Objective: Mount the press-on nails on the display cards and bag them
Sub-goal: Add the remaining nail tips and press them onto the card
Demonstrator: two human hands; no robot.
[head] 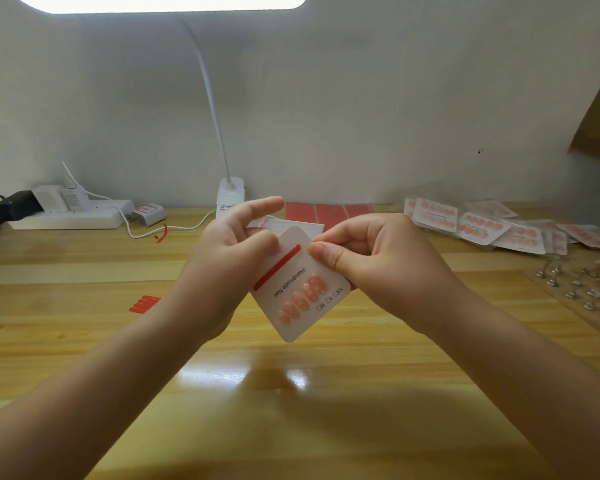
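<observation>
A white display card printed "Handmade Nail" is held tilted above the wooden table. One row of pink press-on nails sits on it, and beside the print runs a red tape strip. My left hand grips the card's left edge with the thumb on its face. My right hand pinches the card's upper right edge between thumb and forefinger. A clear bag lies behind the card, partly hidden by my hands.
Bagged nail cards are piled at the back right. A board of metal nail stands lies at the right edge. Red tape sheets lie at the back centre, red strips at left. A lamp base and power strip stand along the wall.
</observation>
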